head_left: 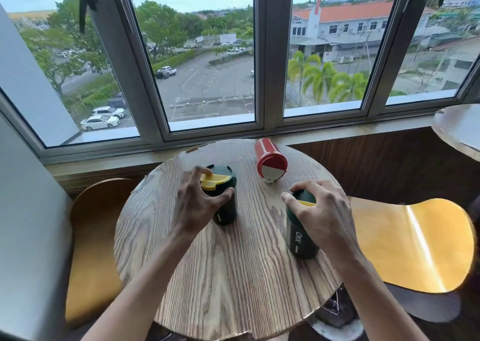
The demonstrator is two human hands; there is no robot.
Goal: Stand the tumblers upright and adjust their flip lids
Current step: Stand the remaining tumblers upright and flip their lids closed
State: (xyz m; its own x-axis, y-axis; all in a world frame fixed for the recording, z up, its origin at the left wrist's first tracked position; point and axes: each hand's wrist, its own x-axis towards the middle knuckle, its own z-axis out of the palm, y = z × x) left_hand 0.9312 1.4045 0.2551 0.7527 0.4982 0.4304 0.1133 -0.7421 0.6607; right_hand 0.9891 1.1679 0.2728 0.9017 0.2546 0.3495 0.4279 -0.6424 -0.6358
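Two dark green tumblers with yellow flip lids stand upright on the round wooden table [233, 275]. My left hand [200, 200] grips the left green tumbler [226, 211] around its top, fingers over the yellow lid [214, 179]. My right hand [322, 211] clasps the top of the right green tumbler [301, 237], hiding most of its lid. A red tumbler [270, 156] lies on its side at the far edge, its white flip lid [270, 172] facing me and hanging open.
A window sill and wood panel run behind the table. Yellow-orange chairs stand at the left [96, 237] and right [415, 244]. A second round table [457, 130] shows at the far right edge.
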